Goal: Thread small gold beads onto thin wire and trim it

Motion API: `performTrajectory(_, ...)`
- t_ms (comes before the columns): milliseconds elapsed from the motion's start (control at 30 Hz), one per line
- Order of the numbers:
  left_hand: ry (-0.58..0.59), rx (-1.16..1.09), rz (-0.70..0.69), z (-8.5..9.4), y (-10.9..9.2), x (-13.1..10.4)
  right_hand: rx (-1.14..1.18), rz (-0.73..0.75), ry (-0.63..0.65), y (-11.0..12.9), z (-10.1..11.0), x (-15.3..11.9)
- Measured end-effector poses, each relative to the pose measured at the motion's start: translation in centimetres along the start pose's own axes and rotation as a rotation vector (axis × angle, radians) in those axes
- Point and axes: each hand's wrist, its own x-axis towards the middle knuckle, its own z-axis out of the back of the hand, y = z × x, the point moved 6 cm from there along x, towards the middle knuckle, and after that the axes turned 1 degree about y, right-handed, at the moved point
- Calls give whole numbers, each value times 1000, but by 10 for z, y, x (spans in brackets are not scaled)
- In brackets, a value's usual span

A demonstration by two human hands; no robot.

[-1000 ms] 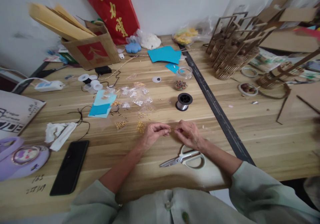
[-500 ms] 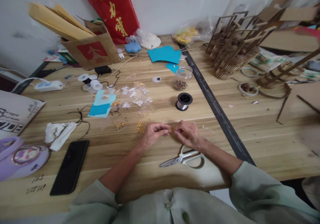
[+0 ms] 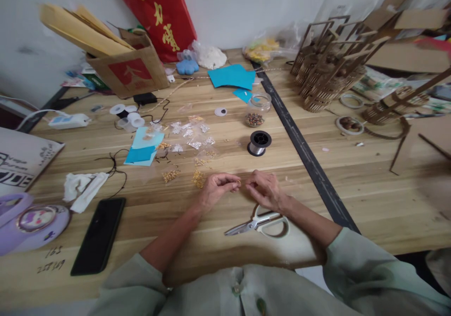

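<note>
My left hand [image 3: 219,187] pinches a small gold ring [image 3: 238,183] between thumb and fingertips above the wooden table. Close to its right, my right hand [image 3: 264,189] has its fingers drawn together; whatever they grip is too small to make out. Scissors with pale handles [image 3: 259,223] lie just below my right hand, blades pointing left. Beyond the hands stands a black spool of wire [image 3: 260,143], with a clear jar of beads [image 3: 256,114] behind it. Gold beads [image 3: 198,178] lie left of my left hand, near small bags of silver pieces [image 3: 193,139].
A black phone [image 3: 98,236], white tissue [image 3: 84,189] and a purple object [image 3: 38,224] lie at the left. Blue paper [image 3: 232,77] rests at the back. Woven baskets [image 3: 324,76] stand at the back right. A dark strip [image 3: 303,146] crosses the table.
</note>
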Motion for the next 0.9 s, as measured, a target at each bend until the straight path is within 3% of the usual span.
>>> performTrajectory(900, 1, -32, -3, -2, -1, -1, -11, 24, -26, 3, 2, 3)
